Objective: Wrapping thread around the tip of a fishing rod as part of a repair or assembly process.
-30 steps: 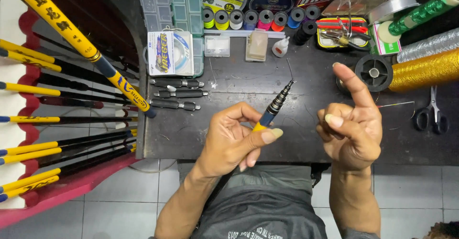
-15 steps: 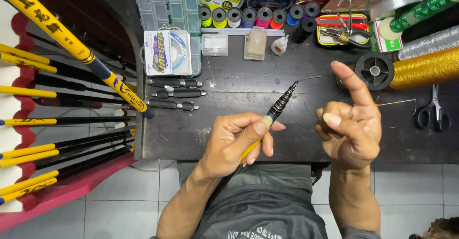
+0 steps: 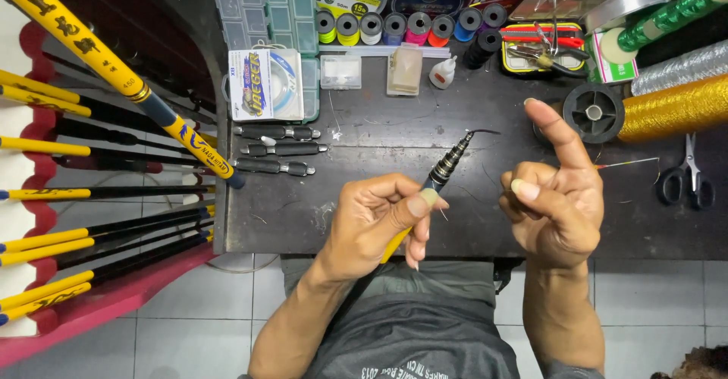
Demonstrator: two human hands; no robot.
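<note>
One ribbed black-and-yellow rod tip (image 3: 446, 168)

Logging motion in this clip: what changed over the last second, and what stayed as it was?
The left hand slid the rod tip back toward the body and tilted it more to the right, keeping its grip. The right hand stayed raised with its forefinger out, holding nothing visible. The spools, scissors and table did not move.
</note>
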